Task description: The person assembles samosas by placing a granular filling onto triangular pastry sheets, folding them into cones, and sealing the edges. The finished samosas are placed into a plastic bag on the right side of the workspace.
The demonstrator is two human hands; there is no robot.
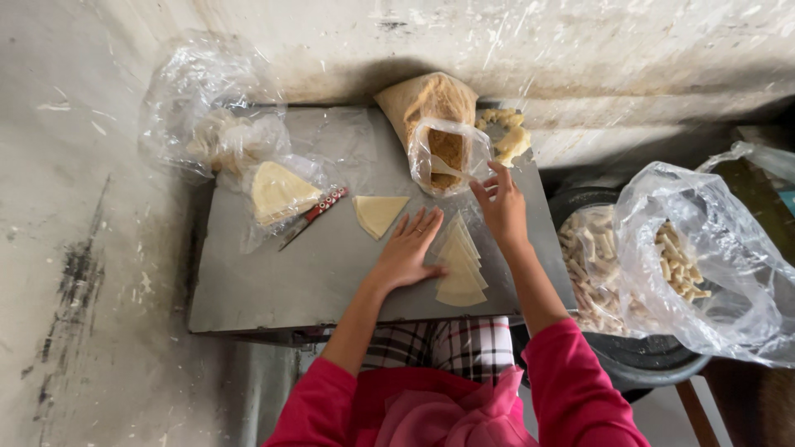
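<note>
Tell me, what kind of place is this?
Probably a small home snack-making spot: triangular wrappers lie on a grey board, beside a bag of filling and a basin of finished rolls.

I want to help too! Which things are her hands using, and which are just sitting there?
In use: left hand on the fanned wrappers; right hand at the filling bag.

Just lying: knife, single wrapper, bagged wrapper stack, bowl of rolls.

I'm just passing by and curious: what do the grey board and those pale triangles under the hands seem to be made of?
The grey board looks like sheet metal: flat, thin-edged, with a dull, smudged sheen. The pale triangles look like thin raw dough, probably pastry wrappers: matte, cream-coloured, overlapping in soft layers. The left hand rests flat beside them.
</note>
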